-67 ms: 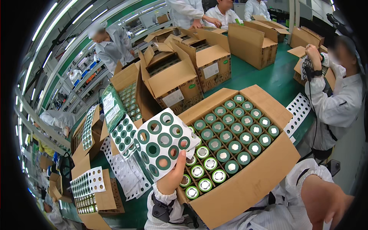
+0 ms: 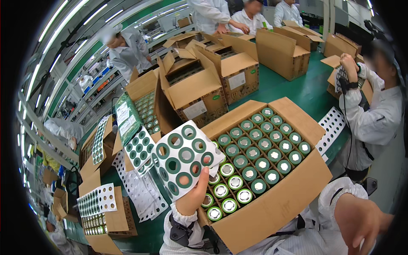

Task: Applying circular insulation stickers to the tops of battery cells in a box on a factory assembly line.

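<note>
My left hand (image 2: 193, 197) grips a white sheet of green ring stickers (image 2: 185, 154), thumb on its front, at the left side of an open cardboard box (image 2: 272, 193). Upright cylindrical battery cells (image 2: 244, 195) fill the box's dividers. Cells in the rear and right rows carry green rings on their tops; several at the front left show bare metal tops with bright green rims. Off the box's right side, low in the picture, is my right hand (image 2: 357, 219), its fingers bent downward and slightly apart, with nothing visible in them.
Other sticker sheets (image 2: 139, 148) and used white backing sheets (image 2: 142, 193) lie to the left, near a green plastic packet (image 2: 127, 121). More cartons (image 2: 193, 91) stand on the green table (image 2: 280, 91). A co-worker (image 2: 372, 114) at right holds a sheet over another box.
The view has shifted a little, so the scene sits slightly lower and farther right. My right hand's fingers have moved slightly; the left still holds the sticker sheet.
</note>
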The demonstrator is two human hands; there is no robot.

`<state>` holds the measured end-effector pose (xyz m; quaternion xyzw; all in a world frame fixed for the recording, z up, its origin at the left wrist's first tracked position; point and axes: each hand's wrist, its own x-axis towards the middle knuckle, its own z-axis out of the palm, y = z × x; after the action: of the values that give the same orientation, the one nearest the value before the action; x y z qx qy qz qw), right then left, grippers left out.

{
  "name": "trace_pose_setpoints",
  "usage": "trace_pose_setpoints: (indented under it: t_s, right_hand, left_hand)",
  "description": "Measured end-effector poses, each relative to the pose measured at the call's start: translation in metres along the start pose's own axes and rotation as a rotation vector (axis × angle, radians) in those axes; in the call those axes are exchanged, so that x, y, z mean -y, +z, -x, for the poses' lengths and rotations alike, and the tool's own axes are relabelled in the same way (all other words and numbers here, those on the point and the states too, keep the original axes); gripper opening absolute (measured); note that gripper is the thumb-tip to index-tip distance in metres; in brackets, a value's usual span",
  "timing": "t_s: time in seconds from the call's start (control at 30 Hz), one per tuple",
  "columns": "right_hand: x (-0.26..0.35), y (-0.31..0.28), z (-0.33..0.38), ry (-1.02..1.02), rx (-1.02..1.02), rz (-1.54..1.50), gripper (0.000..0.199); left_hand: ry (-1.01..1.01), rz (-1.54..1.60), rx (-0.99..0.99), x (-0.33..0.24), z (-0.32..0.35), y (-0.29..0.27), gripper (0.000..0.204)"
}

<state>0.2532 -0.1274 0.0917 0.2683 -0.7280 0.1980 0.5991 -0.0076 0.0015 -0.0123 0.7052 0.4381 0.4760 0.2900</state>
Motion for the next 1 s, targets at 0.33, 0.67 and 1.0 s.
trace_pose_setpoints:
  t_s: [0.33,0.67,1.0]
  right_hand:
    - [-0.049,-0.047,-0.024,0.286,0.041,0.678,0.044]
    - [-0.190,-0.076,0.050,1.251,0.082,0.622,0.026]
    - [-0.202,-0.053,0.084,1.363,0.033,0.245,0.044]
  left_hand:
    - [0.160,-0.098,0.019,-0.008,-0.009,0.002,0.019]
    - [0.256,-0.272,-0.025,-0.011,-0.012,0.011,0.020]
    - [0.091,-0.136,0.039,-0.008,-0.008,0.002,0.015]
